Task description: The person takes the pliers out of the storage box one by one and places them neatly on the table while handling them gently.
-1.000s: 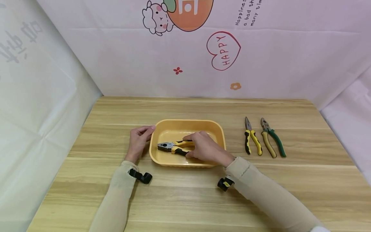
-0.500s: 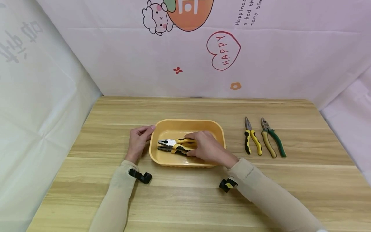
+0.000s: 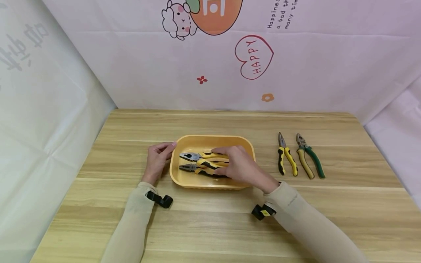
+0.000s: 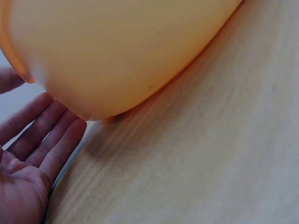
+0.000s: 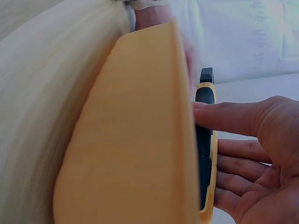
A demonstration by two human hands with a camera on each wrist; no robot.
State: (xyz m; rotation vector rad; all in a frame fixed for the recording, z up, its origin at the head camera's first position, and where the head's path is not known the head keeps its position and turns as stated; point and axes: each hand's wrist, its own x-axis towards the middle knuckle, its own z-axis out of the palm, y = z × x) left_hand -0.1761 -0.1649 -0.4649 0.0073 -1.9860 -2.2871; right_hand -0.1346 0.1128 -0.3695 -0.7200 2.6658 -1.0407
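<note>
In the yellow tray (image 3: pixel 184 184) lie combination pliers with dark jaws (image 3: pixel 188 167). Alongside and partly over them are silver-headed pliers (image 3: pixel 189 156), whose yellow-and-black handles my right hand (image 3: pixel 245 166) grips between thumb and fingers. In the right wrist view the right hand (image 5: pixel 266 154) holds a handle (image 5: pixel 204 135) above the tray's rim (image 5: pixel 180 116). My left hand (image 3: pixel 156 160) touches the tray's left end, thumb at the rim. The left wrist view shows that hand's (image 4: pixel 37 154) fingers extended against the outer wall (image 4: pixel 107 60). The right hand hides the handle ends.
Right of the tray, yellow-and-black long-nose pliers (image 3: pixel 282 149) and green-and-tan pliers (image 3: pixel 306 151) lie side by side on the wooden table (image 3: pixel 210 226). A printed white cloth (image 3: pixel 148 73) hangs behind the table.
The silver-headed pliers have moved toward the tray's far side, showing more of the dark-jawed pair beneath. My right hand has shifted slightly right with them. My left hand has stayed put.
</note>
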